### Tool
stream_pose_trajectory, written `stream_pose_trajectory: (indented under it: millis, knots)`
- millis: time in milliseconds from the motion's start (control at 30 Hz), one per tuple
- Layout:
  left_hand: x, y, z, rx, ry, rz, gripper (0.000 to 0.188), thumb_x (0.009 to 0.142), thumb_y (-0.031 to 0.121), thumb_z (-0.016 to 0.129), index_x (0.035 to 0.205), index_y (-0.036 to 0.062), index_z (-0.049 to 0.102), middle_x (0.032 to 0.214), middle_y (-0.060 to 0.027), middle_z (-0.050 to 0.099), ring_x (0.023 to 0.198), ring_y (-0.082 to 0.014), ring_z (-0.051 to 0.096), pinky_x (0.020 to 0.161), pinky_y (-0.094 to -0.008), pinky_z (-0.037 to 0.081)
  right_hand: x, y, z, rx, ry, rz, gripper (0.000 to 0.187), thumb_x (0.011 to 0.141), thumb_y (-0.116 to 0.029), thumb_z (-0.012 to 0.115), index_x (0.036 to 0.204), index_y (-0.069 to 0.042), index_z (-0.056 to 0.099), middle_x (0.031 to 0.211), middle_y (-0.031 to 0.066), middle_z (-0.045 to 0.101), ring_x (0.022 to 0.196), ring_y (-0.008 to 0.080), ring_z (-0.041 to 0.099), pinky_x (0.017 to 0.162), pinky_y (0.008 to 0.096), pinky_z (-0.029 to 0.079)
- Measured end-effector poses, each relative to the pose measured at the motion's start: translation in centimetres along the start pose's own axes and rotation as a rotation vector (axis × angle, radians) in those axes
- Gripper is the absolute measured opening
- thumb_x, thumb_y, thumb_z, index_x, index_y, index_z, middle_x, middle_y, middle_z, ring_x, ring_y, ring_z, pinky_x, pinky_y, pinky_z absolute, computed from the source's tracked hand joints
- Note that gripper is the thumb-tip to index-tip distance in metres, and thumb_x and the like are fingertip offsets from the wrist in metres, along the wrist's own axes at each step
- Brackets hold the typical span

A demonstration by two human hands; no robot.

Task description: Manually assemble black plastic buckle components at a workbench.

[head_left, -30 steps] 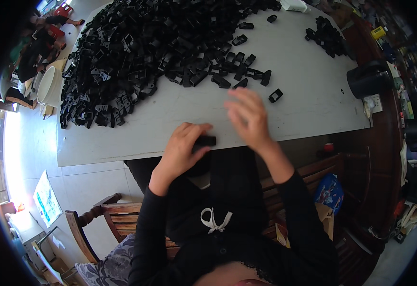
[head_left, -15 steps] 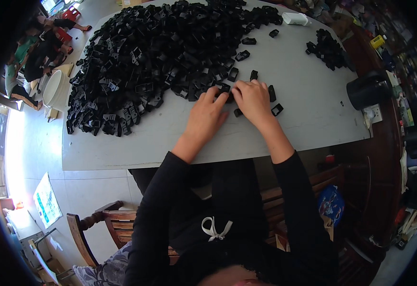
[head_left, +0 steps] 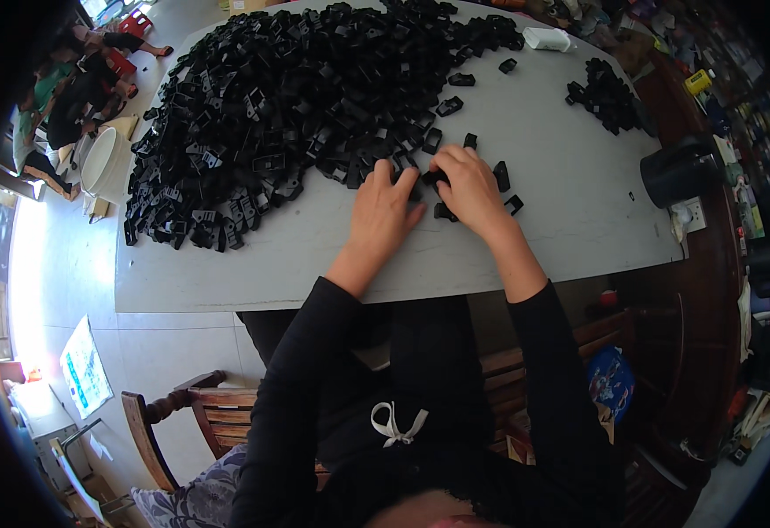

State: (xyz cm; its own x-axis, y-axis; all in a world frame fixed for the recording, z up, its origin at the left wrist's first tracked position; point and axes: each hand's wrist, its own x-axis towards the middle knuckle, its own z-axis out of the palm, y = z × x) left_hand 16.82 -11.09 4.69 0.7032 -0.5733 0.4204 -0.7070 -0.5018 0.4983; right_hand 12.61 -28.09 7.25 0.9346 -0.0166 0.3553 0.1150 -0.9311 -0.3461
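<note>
Black parts (head_left: 270, 114) heap on the tabletop (head_left: 578, 202). Left hand (head_left: 381, 209) and right hand (head_left: 473, 189) curve over the near edge; whether either grips cannot be told. Light fingertip pinches should disturb neighbours least.

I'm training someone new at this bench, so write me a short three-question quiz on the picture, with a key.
1. True or false: the large pile of black parts lies to the left of the small pile on the table.
2. Multiple choice: the right hand is closest to a) the small pile; b) loose parts beside the large pile; c) the table's left edge.
3. Fill in: both arms are in ____ sleeves.

Key: 1. true; 2. b; 3. black.
</note>
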Motion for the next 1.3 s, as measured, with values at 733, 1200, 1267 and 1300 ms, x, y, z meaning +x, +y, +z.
stream_pose_trajectory:
  millis: [733, 1200, 1267, 1300]
  knots:
    - [-8.7, -1.6, -6.5, -0.326, -0.047, -0.066, 0.038, 0.069, -0.008, 0.072, 0.103, 0.0044, 0.063, 0.1, -0.0097, 0.062, 0.096, -0.0281, 0.06, 0.081, -0.0348, 0.05, -1.0, 0.1, 0.7, 0.384, -0.075, 0.305, 0.024, 0.078, -0.006, 0.074, 0.095, -0.001, 0.059, 0.096, 0.0079, 0.064, 0.081, 0.0197, 0.063, 0.072, 0.0301, 0.051]
    - [-9.1, -2.4, -5.8, -0.395, -0.009, -0.067, 0.073, 0.068, -0.005, 0.073, 0.136, 0.0091, 0.049, 0.102, -0.0091, 0.066, 0.1, -0.0281, 0.06, 0.088, -0.0371, 0.049, -6.3, -10.1, 2.4, 0.548, 0.04, -0.045, 0.036, 0.076, 0.003, 0.071, 0.111, -0.001, 0.063, 0.105, 0.0126, 0.064, 0.096, 0.029, 0.064, 0.081, 0.0347, 0.052]
    - [-9.1, -2.3, -5.8, -0.405, 0.006, -0.076, 0.074, 0.068, -0.004, 0.073, 0.137, 0.0092, 0.048, 0.103, -0.0098, 0.066, 0.1, -0.0286, 0.061, 0.088, -0.0375, 0.049, -6.3, -10.4, 3.3, 0.487, 0.075, -0.062, 0.034, 0.074, 0.002, 0.072, 0.107, -0.002, 0.063, 0.103, 0.0118, 0.065, 0.095, 0.0294, 0.064, 0.08, 0.0359, 0.052]
    - [-9.1, -2.4, -5.7, -0.403, 0.003, -0.079, 0.074, 0.068, -0.005, 0.072, 0.137, 0.0094, 0.048, 0.103, -0.0104, 0.065, 0.1, -0.0293, 0.061, 0.089, -0.0376, 0.049, -6.3, -10.5, 3.7, 0.426, 0.108, -0.078, 0.032, 0.073, 0.002, 0.073, 0.104, -0.002, 0.064, 0.101, 0.0109, 0.066, 0.094, 0.0297, 0.064, 0.079, 0.0371, 0.052]
